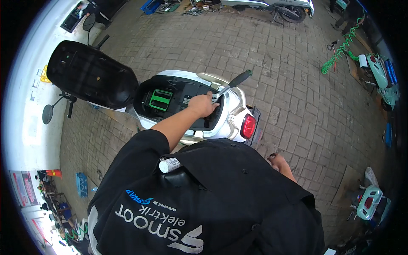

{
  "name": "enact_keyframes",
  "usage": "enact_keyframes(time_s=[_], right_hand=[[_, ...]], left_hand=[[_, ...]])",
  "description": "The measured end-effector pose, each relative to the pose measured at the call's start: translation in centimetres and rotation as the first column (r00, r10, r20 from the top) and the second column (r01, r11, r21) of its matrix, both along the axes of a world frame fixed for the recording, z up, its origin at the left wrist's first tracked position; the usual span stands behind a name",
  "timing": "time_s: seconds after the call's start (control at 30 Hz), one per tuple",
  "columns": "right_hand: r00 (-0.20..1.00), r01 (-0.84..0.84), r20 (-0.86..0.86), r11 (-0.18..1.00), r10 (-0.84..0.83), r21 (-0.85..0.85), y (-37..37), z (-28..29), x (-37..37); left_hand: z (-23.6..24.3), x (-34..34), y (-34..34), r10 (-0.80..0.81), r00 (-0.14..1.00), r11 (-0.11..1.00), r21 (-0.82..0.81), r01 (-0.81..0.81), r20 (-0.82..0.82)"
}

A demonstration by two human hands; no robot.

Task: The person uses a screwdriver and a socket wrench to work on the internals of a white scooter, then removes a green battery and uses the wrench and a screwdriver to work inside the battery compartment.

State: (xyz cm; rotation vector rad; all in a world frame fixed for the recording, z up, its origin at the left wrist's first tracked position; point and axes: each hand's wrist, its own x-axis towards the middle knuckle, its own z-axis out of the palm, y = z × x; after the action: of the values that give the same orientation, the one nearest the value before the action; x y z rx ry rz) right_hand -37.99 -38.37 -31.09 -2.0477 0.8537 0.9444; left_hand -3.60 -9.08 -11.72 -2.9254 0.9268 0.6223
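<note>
A white scooter [234, 111] stands in front of me with its storage well uncovered. My left hand [203, 106] reaches over the rear of the well, its fingers closed around the head end of a ratchet wrench [226, 89]. The wrench's dark handle slants up and right past the scooter's rim; whatever its head meets is hidden by my fingers. Farther forward in the well sits a green-and-black block with handle bars [160, 100]. My right hand [277, 161] hangs low beside my body, right of the red tail light [248, 126]. Its fingers are curled, and their contents cannot be made out.
The raised black seat [91, 74] tilts away at the left, near the mirrors and handlebar. Brick paving [280, 89] surrounds the scooter. A coiled green hose [340, 53] hangs at the far right, near other scooters. A blue crate [82, 185] stands at lower left.
</note>
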Motion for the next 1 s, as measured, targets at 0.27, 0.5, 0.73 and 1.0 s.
enact_keyframes(time_s=[0.27, 0.5, 0.73, 1.0], right_hand=[[0.997, 0.004, 0.080, 0.998, 0.001, -0.063, 0.0, -1.3, -1.3], [0.999, -0.014, 0.035, 0.998, 0.016, -0.068, 0.3, -0.9, -1.5], [0.998, 0.011, 0.061, 0.998, -0.007, -0.066, 0.2, -0.4, -1.4], [0.995, 0.060, 0.079, 0.996, -0.055, -0.060, -0.2, 0.3, -1.6]], left_hand=[[0.8, 3.2, 2.3, -0.615, 0.788, 0.788, 0.057, 0.613, 0.039], [-0.2, 1.5, 0.1, -0.010, 0.999, 1.000, 0.026, 0.011, -0.037], [0.8, 2.2, 0.8, -0.300, 0.950, 0.953, 0.017, 0.302, -0.087], [2.1, 3.3, 2.3, -0.184, 0.983, 0.950, -0.257, 0.176, -0.008]])
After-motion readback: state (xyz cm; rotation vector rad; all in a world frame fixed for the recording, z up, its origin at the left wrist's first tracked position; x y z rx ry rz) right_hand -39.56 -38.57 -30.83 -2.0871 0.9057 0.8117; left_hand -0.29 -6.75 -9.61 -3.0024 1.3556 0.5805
